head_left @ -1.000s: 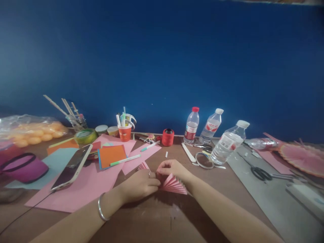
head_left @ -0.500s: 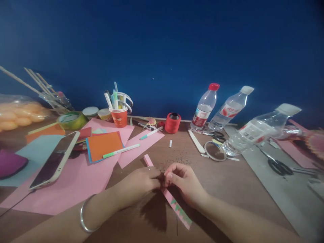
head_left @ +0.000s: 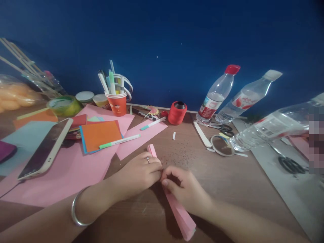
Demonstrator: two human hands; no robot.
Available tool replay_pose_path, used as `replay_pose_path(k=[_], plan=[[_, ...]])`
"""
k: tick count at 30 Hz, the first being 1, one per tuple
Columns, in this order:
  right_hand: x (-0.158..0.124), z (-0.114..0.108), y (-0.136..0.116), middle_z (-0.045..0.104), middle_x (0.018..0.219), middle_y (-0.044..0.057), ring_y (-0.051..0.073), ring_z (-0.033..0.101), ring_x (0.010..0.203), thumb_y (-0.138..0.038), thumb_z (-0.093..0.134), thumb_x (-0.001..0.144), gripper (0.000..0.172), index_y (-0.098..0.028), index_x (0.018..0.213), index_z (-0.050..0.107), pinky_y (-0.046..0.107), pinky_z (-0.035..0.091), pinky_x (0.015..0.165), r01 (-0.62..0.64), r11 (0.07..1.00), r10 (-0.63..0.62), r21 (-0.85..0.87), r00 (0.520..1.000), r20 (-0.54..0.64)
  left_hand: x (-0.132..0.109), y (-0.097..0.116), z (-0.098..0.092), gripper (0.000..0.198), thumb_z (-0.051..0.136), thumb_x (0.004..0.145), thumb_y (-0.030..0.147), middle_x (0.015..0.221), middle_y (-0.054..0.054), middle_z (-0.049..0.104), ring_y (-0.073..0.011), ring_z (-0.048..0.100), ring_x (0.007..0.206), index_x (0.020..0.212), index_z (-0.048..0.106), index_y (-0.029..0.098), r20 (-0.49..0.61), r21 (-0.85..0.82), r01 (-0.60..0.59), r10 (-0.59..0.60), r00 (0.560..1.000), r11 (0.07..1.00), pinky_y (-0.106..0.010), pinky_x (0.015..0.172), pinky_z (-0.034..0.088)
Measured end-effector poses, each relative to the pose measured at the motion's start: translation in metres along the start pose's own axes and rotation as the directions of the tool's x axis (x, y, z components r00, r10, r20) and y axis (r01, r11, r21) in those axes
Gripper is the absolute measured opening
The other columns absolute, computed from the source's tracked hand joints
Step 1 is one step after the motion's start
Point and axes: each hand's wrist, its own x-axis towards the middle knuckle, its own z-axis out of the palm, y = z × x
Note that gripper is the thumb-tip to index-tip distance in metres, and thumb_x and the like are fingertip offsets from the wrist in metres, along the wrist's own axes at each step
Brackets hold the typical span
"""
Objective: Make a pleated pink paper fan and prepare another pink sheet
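Observation:
A folded pink paper strip (head_left: 180,213) slants between my hands, its far end showing past my left fingers and its wider near end reaching toward me. My left hand (head_left: 140,170), with a ring and a silver bangle, is closed on the strip's upper part. Thumb and index finger of my right hand (head_left: 186,187) pinch the strip around its middle, close against my left fingertips. The exact grip point is hidden by the fingers. Small dark specks (head_left: 181,153) lie scattered on the table just beyond my right hand.
Behind the hands stand a red thread spool (head_left: 177,114) and a red paper cup (head_left: 117,104) of pens. Bottles (head_left: 211,104), scissors (head_left: 291,163) and a tape ring (head_left: 222,145) are at right. Left are pink sheets (head_left: 76,172), orange paper (head_left: 100,136), a green-capped marker (head_left: 118,141) and a phone (head_left: 45,150).
The pink strip has turned over: the green marks on its near part are now out of sight and plain pink folds show. The view has shifted slightly and both hands stay on the strip.

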Motion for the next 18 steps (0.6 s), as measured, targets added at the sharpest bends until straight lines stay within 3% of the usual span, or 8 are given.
replay_pose_path(k=[6,12,18], plan=[[0.001,-0.001,0.000,0.058,0.063,-0.003,0.012,0.055,0.061,-0.016,0.049,0.082,0.012,-0.020,0.072,0.053,0.023,0.042,0.062,-0.011,0.999,0.009,-0.053,0.999,-0.043,-0.002,-0.001,0.000,0.017,0.043,0.090,0.010,0.081,-0.004,0.059,-0.0195,0.055,0.080,0.086,0.059,0.014,0.035,-0.009,0.000,0.001,0.999,1.000,-0.034,0.076,0.044],[0.002,0.001,0.006,0.059,0.062,-0.003,0.011,0.052,0.057,-0.018,0.052,0.080,0.012,-0.020,0.068,0.051,0.022,0.040,0.055,-0.050,0.998,0.045,-0.047,0.994,-0.104,-0.007,0.003,-0.006,0.023,0.036,0.087,0.003,0.081,-0.003,0.056,-0.0163,0.055,0.065,0.088,0.056,0.014,0.125,-0.007,0.075,-0.073,0.990,0.997,-0.029,0.062,0.043],[0.005,0.004,0.015,0.062,0.066,-0.002,0.012,0.054,0.062,-0.015,0.054,0.074,0.009,-0.019,0.066,0.053,0.022,0.041,0.057,-0.058,0.998,0.054,-0.023,0.991,-0.126,-0.009,-0.001,-0.018,0.018,0.040,0.090,0.009,0.082,0.000,0.057,-0.0112,0.054,0.061,0.088,0.057,0.016,0.154,-0.165,0.162,-0.137,0.979,0.973,-0.024,0.061,0.042]])
